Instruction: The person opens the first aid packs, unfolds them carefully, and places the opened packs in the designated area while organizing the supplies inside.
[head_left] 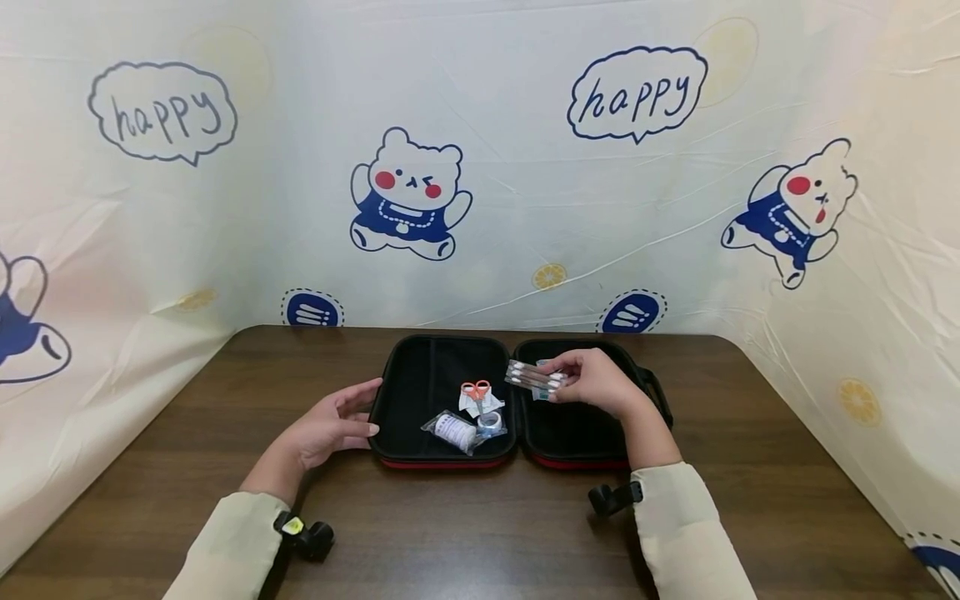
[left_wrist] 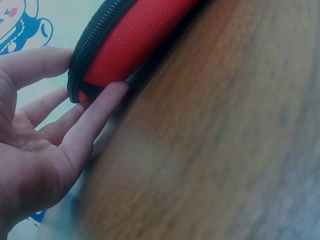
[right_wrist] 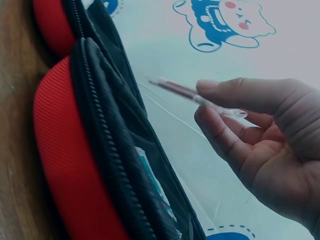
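Note:
A black-lined zip case with a red shell lies unfolded on the table. My left hand holds the outer edge of its left half, thumb and fingers round the zipped rim. Over the right half, my right hand pinches a clear packet of cotton swabs between thumb and fingertips, raised above the rim in the right wrist view. In the left half lie orange-handled scissors on white packets, a wrapped bandage roll and a tape roll. A green-and-white packet sits in the right half.
The brown wooden table extends around the case. A carry handle sticks out at the case's right side. Behind the table hangs a pale curtain printed with bears. A small camera is strapped to each wrist.

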